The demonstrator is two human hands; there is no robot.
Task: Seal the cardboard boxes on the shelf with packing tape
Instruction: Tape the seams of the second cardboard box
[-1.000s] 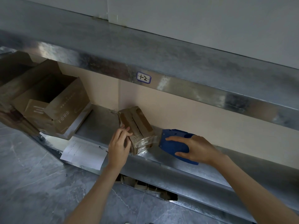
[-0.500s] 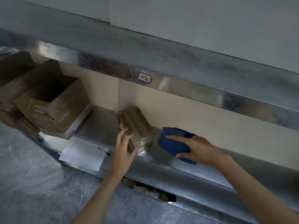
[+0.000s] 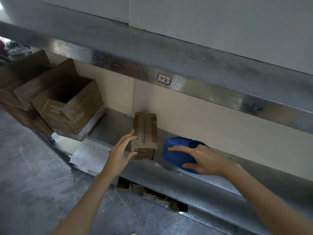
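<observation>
Cardboard box, brown and dark-banded, stands beside right hand's tape dispenser.

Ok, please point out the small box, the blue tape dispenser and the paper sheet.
small box (image 3: 145, 131): head view, its taped top face.
blue tape dispenser (image 3: 176, 157): head view, its side.
paper sheet (image 3: 91, 156): head view, its middle.

Dim, soft light; glare on the steel, edges perhaps slightly blurred.
</observation>
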